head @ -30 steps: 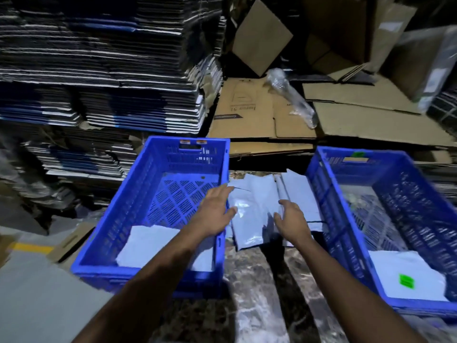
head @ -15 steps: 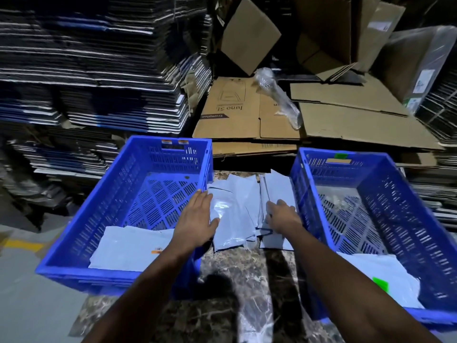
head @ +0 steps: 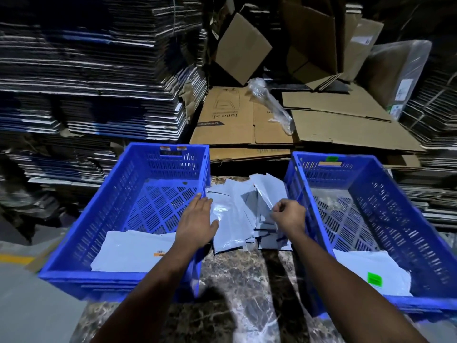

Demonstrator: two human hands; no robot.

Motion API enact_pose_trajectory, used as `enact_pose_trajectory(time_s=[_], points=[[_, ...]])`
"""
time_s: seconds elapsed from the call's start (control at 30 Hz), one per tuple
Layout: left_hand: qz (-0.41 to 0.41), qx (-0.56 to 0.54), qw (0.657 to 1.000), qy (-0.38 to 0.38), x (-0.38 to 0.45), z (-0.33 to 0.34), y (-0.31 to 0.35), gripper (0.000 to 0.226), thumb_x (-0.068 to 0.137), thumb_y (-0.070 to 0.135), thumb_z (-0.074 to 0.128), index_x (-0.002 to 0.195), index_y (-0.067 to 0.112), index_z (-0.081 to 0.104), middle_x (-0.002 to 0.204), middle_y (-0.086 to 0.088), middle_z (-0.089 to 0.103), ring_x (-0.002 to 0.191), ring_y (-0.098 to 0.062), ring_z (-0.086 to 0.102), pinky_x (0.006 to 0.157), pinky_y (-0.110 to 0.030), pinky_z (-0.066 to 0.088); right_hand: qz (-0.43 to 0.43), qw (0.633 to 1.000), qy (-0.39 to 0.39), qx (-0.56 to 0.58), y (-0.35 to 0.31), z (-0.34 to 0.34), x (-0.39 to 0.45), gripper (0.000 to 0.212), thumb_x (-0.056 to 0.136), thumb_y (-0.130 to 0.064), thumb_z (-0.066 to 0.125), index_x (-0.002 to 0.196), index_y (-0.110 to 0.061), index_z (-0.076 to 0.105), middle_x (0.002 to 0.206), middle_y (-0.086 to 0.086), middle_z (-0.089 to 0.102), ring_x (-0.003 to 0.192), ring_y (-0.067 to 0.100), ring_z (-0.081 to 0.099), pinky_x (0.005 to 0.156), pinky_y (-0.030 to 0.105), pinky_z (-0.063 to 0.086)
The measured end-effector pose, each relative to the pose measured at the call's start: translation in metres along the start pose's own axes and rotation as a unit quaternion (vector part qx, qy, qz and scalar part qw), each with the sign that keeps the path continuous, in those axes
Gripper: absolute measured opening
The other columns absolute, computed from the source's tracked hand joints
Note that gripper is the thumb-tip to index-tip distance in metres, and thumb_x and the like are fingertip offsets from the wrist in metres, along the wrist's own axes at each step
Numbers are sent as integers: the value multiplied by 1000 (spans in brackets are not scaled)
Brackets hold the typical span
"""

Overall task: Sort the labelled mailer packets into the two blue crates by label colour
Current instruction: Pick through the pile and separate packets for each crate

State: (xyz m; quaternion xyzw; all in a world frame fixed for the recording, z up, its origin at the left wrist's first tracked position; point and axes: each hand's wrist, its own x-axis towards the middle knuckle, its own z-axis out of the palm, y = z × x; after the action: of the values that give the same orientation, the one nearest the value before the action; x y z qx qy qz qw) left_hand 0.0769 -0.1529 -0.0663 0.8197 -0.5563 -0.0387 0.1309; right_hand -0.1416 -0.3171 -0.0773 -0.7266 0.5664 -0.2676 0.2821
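The left crate (head: pixel 138 191) holds one packet with an orange label (head: pixel 160 253). Beside it the left hand (head: pixel 197 222) lies flat, fingers straight, on the loose pile of mailer packets (head: pixel 235 214) on the marble tabletop (head: pixel 237 280). The right hand (head: pixel 289 215) pinches one packet's edge between curled fingers. The packets look thin, limp and slick (best taken by an edge). The right crate (head: pixel 385 209) holds a green-labelled packet (head: pixel 374 278).
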Motion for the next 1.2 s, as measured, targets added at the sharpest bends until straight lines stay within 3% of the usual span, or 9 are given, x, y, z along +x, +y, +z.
enact_pose_trajectory(time_s=[0.17,0.3,0.43,0.5,0.73,0.87,0.97,1.07,1.2], points=[[18,-35,999,28,-7,-6,5,55,102,39,45,150,15,36,153,-6,40,148,-23,22,120,-38,21,99,928,-81,350,-29,-37,-41,20,91,-4,60,110,-8,65,90,18,67,78,29,62,67,44,49],[21,-219,975,31,-27,-17,27,39,103,40,44,138,24,52,126,0,60,123,-21,52,102,-39,44,100,876,-119,457,-44,-71,-84,27,95,7,45,105,-5,67,93,13,74,76,28,70,63,37,56],[-78,-615,781,-74,-48,-43,74,34,99,23,60,132,25,54,106,-3,73,96,-20,70,78,-29,56,106,856,-125,491,-43,-79,-120,25,95,7,47,107,-4,66,100,14,72,84,29,68,72,40,56],[-50,-659,747,-73,-56,-51,86,43,93,8,66,130,28,54,103,-8,73,90,-22,72,72,-27,58,92,876,-105,461,-39,-78,-133,22,96,2,54,109,-9,68,107,13,73,93,29,69,79,44,56],[19,-641,767,-15,-63,-49,93,57,89,-3,67,133,28,51,96,-8,72,92,-36,66,86,-41,55,0,919,-37,391,-37,-85,-152,26,91,-13,68,116,-19,69,112,-6,75,105,15,71,81,29,58],[22,-623,782,2,-67,-49,93,47,89,-3,65,120,31,54,107,-3,68,87,-27,68,80,-40,57,-17,923,-26,384,-43,-83,-148,24,93,-8,67,115,-15,70,109,-3,76,100,17,73,81,35,60],[53,-586,809,-2,-70,-50,81,42,89,-5,64,113,29,63,112,10,66,100,-19,66,93,-38,53,-35,926,-41,373,-53,-77,-146,19,93,-5,65,107,-16,71,101,-4,77,91,16,74,75,35,61],[54,-573,817,-26,-69,-62,54,50,91,-3,61,121,37,64,125,15,64,112,-12,62,99,-33,52,-40,921,-59,383,-65,-62,-141,15,94,-6,64,103,-14,72,98,2,77,87,19,73,71,38,59],[41,-503,863,14,-60,-98,-7,62,89,-7,57,127,42,59,125,22,61,97,-10,58,91,-27,50,3,914,-84,396,-78,-22,-130,15,98,-15,61,109,-17,70,102,10,71,83,24,72,72,38,60]])
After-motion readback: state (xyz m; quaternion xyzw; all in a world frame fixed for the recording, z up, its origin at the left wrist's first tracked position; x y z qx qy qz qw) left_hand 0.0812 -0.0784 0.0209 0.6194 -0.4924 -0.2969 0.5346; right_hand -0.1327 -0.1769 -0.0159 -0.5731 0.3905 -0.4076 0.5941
